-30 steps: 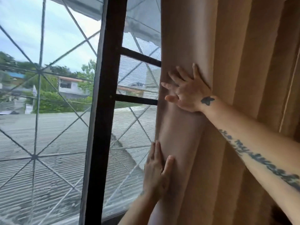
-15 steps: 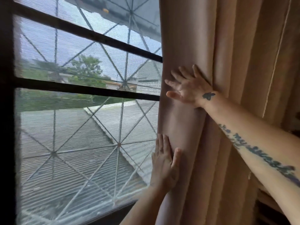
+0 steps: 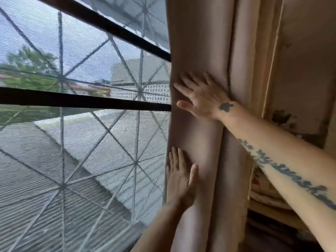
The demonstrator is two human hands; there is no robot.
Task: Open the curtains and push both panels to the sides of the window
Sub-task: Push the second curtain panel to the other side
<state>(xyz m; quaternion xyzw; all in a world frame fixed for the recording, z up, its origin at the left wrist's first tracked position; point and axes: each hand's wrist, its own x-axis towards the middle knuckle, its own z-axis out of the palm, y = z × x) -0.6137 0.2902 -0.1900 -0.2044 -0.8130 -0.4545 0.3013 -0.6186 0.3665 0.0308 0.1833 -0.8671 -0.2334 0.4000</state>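
A tan curtain panel [image 3: 198, 42] hangs bunched in folds at the right side of the window [image 3: 72, 142]. My right hand [image 3: 201, 99] lies flat on the panel's leading fold at mid height, fingers spread and pointing left. My left hand [image 3: 180, 177] presses flat on the same fold lower down, fingers pointing up along its left edge. Neither hand grips the cloth. The other panel is out of view.
The window has dark frame bars [image 3: 83, 101], a mesh screen and a diagonal metal grille. To the right of the curtain stands a brown wall [image 3: 305, 70] with a pale cord [image 3: 272, 60] hanging down it. Stacked items [image 3: 269, 195] sit low at the right.
The curtain's edge has shifted right across the window, and more folds are bunched by the wall. Both hands stayed flat on the fold. The view turned right, and the dark vertical window post is gone.
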